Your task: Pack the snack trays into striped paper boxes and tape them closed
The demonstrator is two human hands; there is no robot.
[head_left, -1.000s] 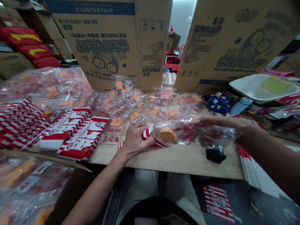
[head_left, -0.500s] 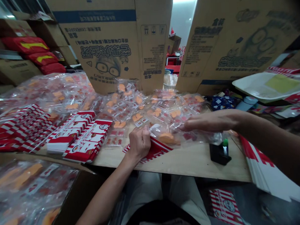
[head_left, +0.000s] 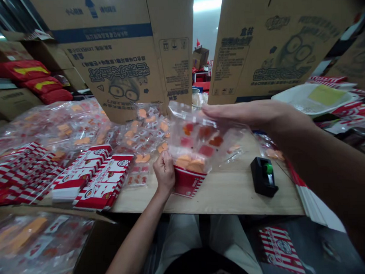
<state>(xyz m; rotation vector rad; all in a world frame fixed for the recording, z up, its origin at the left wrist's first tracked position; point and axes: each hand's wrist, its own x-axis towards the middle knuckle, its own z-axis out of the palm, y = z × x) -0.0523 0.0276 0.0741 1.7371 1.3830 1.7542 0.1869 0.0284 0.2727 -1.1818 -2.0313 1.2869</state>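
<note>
My left hand (head_left: 165, 172) is closed on the side of a red-and-white striped paper box (head_left: 188, 184), held slightly tilted over the table. Above it, my right hand (head_left: 229, 113) grips the top edge of a clear plastic bag (head_left: 197, 140). Red and orange pieces show through the bag, and orange chunks at its lower end sit in the mouth of the box. Flat printed striped boxes (head_left: 104, 177) lie stacked to the left of my left hand. Right of the bag, a black tape dispenser (head_left: 263, 178) with a green core stands on the table.
A heap of similar clear bags (head_left: 143, 130) covers the back and left of the table. An open carton (head_left: 93, 240) of bags stands at the lower left. Tall cardboard boxes (head_left: 123, 67) rise behind. A white plastic basket (head_left: 289, 96) sits at the right.
My right hand has raised the bag, which now stands upright above the box instead of lying low across it. The box in my left hand has tipped more upright, its mouth spread around the bag.
</note>
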